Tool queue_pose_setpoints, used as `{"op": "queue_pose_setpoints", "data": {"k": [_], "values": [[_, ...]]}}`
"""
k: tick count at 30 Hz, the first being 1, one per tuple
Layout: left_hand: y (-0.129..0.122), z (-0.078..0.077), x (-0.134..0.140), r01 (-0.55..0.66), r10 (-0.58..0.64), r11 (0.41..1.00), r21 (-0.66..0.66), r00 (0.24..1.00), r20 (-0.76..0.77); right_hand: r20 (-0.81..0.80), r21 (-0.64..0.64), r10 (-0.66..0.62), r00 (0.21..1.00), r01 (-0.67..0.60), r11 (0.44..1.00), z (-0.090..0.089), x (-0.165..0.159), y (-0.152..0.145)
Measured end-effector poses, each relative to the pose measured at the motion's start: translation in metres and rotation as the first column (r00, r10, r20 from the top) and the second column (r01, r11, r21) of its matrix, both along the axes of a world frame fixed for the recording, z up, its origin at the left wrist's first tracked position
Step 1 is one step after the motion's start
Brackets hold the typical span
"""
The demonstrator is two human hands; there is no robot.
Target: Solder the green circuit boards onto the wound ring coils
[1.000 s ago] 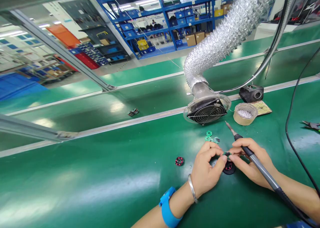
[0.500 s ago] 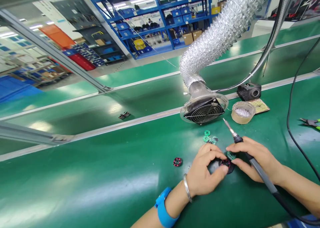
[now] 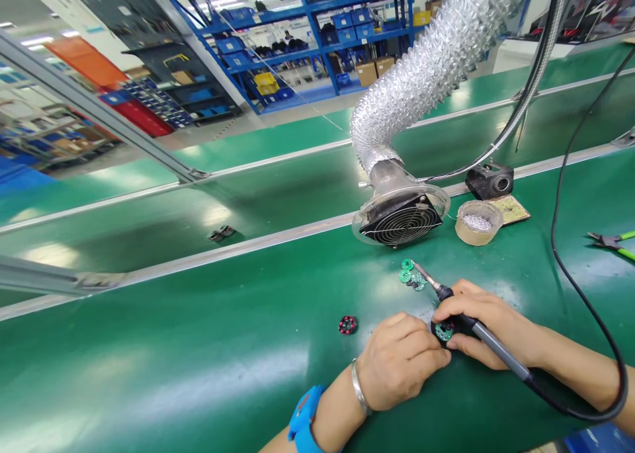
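Clearly, the right hand (image 3: 501, 321) clamps its fingers on the soldering iron (image 3: 499, 350), touching the round board (image 3: 444, 332). The left hand (image 3: 399, 360) curls; its grip I cannot tell.

green bench (image 3: 198, 347) | black-rimmed circuit board (image 3: 445, 332), apparently resting | clustered green boards (image 3: 405, 276) | red-black ring (image 3: 348, 325) | round tub (image 3: 475, 236) | pliers (image 3: 606, 241)
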State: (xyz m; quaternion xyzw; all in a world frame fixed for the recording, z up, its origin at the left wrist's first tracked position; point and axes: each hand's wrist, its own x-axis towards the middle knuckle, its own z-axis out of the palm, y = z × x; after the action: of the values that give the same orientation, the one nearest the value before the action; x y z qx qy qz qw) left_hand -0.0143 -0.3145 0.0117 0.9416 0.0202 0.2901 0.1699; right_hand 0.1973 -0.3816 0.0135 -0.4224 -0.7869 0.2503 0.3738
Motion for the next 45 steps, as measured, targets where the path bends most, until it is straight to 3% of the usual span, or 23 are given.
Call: {"op": "queue_pose_setpoints", "data": {"k": [12, 15, 19, 23, 27, 34, 45], "values": [[0.000, 0.002, 0.002, -0.029, 0.030, 0.999, -0.029, 0.999, 0.032, 0.031, 0.074, 0.023, 0.999, -0.025, 0.997, 0.000, 0.000, 0.001], [-0.001, 0.003, 0.002, -0.040, 0.047, 0.993, -0.107, 0.997, 0.068, 0.086, 0.108, 0.015, 0.996, -0.024, 0.994, 0.005, 0.000, 0.001], [-0.001, 0.003, 0.001, -0.127, 0.167, 0.931, -0.344, 0.982, 0.092, 0.148, 0.143, 0.016, 0.989, -0.038, 0.989, 0.009, -0.001, 0.001], [0.001, -0.001, 0.002, -0.240, 0.243, 0.838, -0.491, 0.968, -0.059, 0.114, 0.088, 0.011, 0.993, -0.021, 0.996, 0.008, 0.001, 0.002], [0.003, -0.006, 0.004, -0.189, 0.145, 0.810, -0.556, 0.982, -0.123, 0.057, 0.038, 0.031, 0.998, -0.033, 0.999, 0.005, 0.002, 0.003], [0.000, -0.005, 0.009, -0.242, 0.181, 0.708, -0.663, 0.970, -0.161, 0.040, 0.066, 0.014, 0.999, -0.017, 0.998, 0.002, 0.004, 0.002], [-0.004, -0.007, 0.013, -0.262, 0.211, 0.705, -0.658, 0.965, -0.158, 0.068, 0.249, -0.015, 0.998, -0.002, 0.969, 0.003, -0.003, -0.005]]}}
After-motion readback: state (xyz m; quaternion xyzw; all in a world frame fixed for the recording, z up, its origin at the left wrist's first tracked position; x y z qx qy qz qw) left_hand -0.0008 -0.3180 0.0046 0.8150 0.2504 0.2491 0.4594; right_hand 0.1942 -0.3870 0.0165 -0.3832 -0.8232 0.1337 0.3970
